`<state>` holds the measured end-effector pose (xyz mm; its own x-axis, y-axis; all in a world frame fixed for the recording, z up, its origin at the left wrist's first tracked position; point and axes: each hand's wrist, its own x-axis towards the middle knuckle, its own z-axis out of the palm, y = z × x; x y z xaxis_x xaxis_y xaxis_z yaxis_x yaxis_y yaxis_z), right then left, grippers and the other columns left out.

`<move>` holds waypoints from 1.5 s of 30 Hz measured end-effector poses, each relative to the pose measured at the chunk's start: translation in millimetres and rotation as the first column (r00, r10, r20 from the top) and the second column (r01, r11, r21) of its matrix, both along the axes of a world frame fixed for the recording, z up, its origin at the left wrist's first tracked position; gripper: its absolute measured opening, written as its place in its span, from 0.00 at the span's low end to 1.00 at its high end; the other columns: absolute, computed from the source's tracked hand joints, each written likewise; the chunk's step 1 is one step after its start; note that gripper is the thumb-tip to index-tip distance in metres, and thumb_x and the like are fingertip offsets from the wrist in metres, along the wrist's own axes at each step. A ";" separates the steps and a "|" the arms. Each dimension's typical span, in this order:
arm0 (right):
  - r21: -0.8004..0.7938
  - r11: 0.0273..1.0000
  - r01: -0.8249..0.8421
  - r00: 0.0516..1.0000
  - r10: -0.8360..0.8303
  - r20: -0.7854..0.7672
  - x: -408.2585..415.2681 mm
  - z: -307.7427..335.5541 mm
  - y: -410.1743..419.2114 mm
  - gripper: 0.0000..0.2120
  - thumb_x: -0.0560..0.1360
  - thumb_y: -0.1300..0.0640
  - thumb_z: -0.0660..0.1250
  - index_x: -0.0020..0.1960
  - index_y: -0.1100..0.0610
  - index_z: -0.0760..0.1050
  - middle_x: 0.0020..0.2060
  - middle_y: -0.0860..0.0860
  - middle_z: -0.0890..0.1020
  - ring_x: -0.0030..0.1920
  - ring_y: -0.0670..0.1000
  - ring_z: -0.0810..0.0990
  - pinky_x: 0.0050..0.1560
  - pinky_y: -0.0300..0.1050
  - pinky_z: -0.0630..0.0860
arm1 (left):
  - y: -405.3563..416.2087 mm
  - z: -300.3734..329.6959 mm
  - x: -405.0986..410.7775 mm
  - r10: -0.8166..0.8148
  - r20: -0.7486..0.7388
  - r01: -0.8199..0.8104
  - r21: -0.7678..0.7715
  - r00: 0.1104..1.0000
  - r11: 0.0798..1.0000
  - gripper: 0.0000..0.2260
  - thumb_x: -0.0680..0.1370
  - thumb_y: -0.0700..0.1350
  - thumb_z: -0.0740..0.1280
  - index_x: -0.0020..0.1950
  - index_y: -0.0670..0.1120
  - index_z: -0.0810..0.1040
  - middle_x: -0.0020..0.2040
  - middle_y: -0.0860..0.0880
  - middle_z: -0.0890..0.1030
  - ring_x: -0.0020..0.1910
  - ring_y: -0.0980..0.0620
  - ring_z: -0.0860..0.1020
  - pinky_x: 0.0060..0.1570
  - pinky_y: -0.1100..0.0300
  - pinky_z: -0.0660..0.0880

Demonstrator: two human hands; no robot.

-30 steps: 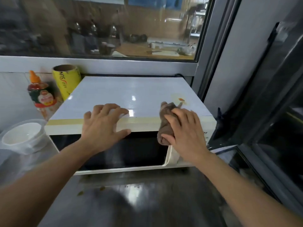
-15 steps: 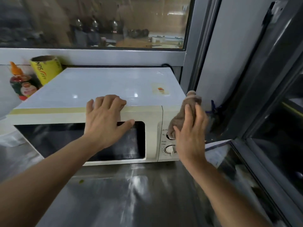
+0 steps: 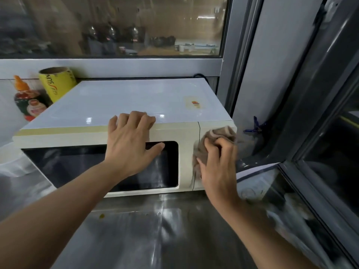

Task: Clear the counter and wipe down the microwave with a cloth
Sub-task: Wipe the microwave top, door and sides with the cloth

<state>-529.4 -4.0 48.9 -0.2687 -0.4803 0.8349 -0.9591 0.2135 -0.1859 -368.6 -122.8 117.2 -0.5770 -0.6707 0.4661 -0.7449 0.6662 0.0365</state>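
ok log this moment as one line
step: wipe microwave front | right hand grips cloth on control panel | left hand braces top front edge

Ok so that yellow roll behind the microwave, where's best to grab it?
Grip the yellow roll around its upper body, coming from above and the left. It leans against the microwave, whose top corner covers its lower right; the sauce bottle crowds its lower left.

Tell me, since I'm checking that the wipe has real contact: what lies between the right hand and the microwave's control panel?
The brown cloth, bunched in the right hand, lies between it and the microwave panel; the head view shows this.
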 end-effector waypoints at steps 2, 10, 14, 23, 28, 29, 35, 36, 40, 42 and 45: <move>-0.013 0.995 -0.103 0.970 0.104 0.221 13.9 6.7 2.8 0.14 0.70 0.65 0.71 0.55 0.66 0.75 0.53 0.62 0.73 0.56 0.58 0.74 0.63 0.51 0.72 | 0.0 0.4 2.1 -0.022 0.001 0.022 0.001 1.000 1.000 0.31 0.67 0.66 0.55 0.64 0.50 0.70 0.63 0.49 0.71 0.59 0.42 0.68 0.64 0.47 0.58; -0.078 0.996 0.053 0.929 -0.020 0.370 56.9 28.1 -28.2 0.24 0.68 0.53 0.74 0.59 0.59 0.71 0.57 0.57 0.67 0.59 0.52 0.65 0.62 0.43 0.65 | -8.5 -6.6 10.9 -0.109 0.109 0.114 -0.041 0.988 0.993 0.33 0.69 0.59 0.63 0.71 0.49 0.61 0.70 0.47 0.65 0.66 0.43 0.62 0.69 0.44 0.54; -0.061 0.979 0.193 0.946 -0.169 0.277 65.7 -4.8 -41.3 0.21 0.65 0.54 0.75 0.53 0.60 0.73 0.52 0.61 0.71 0.53 0.59 0.71 0.54 0.52 0.74 | -11.2 -11.0 14.0 -0.144 0.083 0.149 -0.067 0.986 0.987 0.35 0.66 0.57 0.61 0.71 0.48 0.61 0.70 0.46 0.65 0.65 0.44 0.62 0.68 0.45 0.52; -0.236 0.957 0.168 0.913 -0.061 0.403 75.9 -87.2 -43.8 0.22 0.67 0.56 0.73 0.54 0.61 0.67 0.57 0.62 0.66 0.60 0.61 0.71 0.54 0.57 0.77 | -15.2 -15.3 13.6 -0.158 0.064 0.165 -0.115 0.985 0.980 0.36 0.63 0.58 0.58 0.70 0.47 0.62 0.67 0.45 0.67 0.63 0.42 0.64 0.66 0.46 0.53; -0.056 0.990 0.128 0.808 -0.072 0.585 85.8 -118.8 -38.7 0.20 0.65 0.63 0.76 0.50 0.69 0.70 0.57 0.69 0.69 0.58 0.67 0.73 0.58 0.62 0.75 | -14.3 -15.3 13.4 -0.161 0.072 0.169 -0.129 0.984 0.977 0.36 0.64 0.58 0.59 0.70 0.47 0.61 0.67 0.46 0.67 0.63 0.43 0.64 0.67 0.45 0.54; -0.090 0.989 0.120 0.802 -0.043 0.596 86.3 -114.8 -37.3 0.19 0.67 0.63 0.75 0.50 0.67 0.69 0.58 0.67 0.69 0.59 0.66 0.73 0.58 0.61 0.74 | -14.4 -15.3 13.9 -0.163 0.078 0.171 -0.124 0.984 0.977 0.36 0.64 0.58 0.59 0.70 0.47 0.61 0.67 0.46 0.67 0.63 0.43 0.63 0.67 0.45 0.54; -0.264 0.959 0.105 0.914 0.012 0.407 74.2 -33.4 -32.9 0.18 0.69 0.60 0.73 0.54 0.62 0.71 0.57 0.58 0.68 0.62 0.54 0.69 0.65 0.40 0.67 | -13.3 -12.5 16.4 -0.178 0.126 0.192 -0.104 0.976 0.976 0.38 0.66 0.59 0.62 0.72 0.47 0.57 0.69 0.46 0.63 0.65 0.43 0.62 0.68 0.46 0.53; -0.256 0.960 0.113 0.919 -0.003 0.395 71.4 -17.5 -36.8 0.19 0.68 0.59 0.74 0.54 0.61 0.71 0.57 0.58 0.68 0.62 0.55 0.69 0.64 0.41 0.69 | -13.2 -11.7 17.0 -0.181 0.131 0.195 -0.103 0.975 0.975 0.38 0.66 0.59 0.62 0.72 0.47 0.56 0.69 0.46 0.63 0.65 0.43 0.61 0.68 0.47 0.53; -0.238 0.959 0.151 0.919 -0.048 0.390 68.0 0.1 -45.5 0.23 0.66 0.57 0.75 0.57 0.59 0.70 0.59 0.58 0.66 0.61 0.55 0.68 0.62 0.46 0.71 | -14.3 -12.2 17.9 -0.192 0.132 0.207 -0.108 0.972 0.972 0.39 0.66 0.61 0.61 0.73 0.47 0.55 0.70 0.46 0.63 0.66 0.43 0.61 0.67 0.47 0.53; -0.269 0.952 0.145 0.914 -0.024 0.406 73.0 -21.4 -43.0 0.24 0.67 0.57 0.74 0.59 0.61 0.70 0.60 0.59 0.67 0.63 0.56 0.68 0.64 0.49 0.71 | -15.8 -14.6 17.6 -0.190 0.124 0.206 -0.128 0.974 0.970 0.39 0.66 0.62 0.59 0.73 0.47 0.56 0.70 0.46 0.64 0.65 0.43 0.62 0.67 0.46 0.54; -0.291 0.947 0.135 0.911 -0.003 0.412 78.8 -66.0 -39.6 0.25 0.68 0.56 0.72 0.61 0.63 0.67 0.60 0.62 0.67 0.65 0.59 0.68 0.64 0.54 0.72 | -17.4 -17.6 15.8 -0.185 0.093 0.199 -0.168 0.978 0.966 0.39 0.64 0.62 0.58 0.72 0.46 0.59 0.68 0.45 0.66 0.63 0.42 0.64 0.65 0.46 0.56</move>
<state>-450.5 -43.6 -17.1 -0.6346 -0.1861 0.7501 -0.7728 0.1453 -0.6178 -352.7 -140.2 99.6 -0.7250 -0.4558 0.5164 -0.5987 0.7877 -0.1453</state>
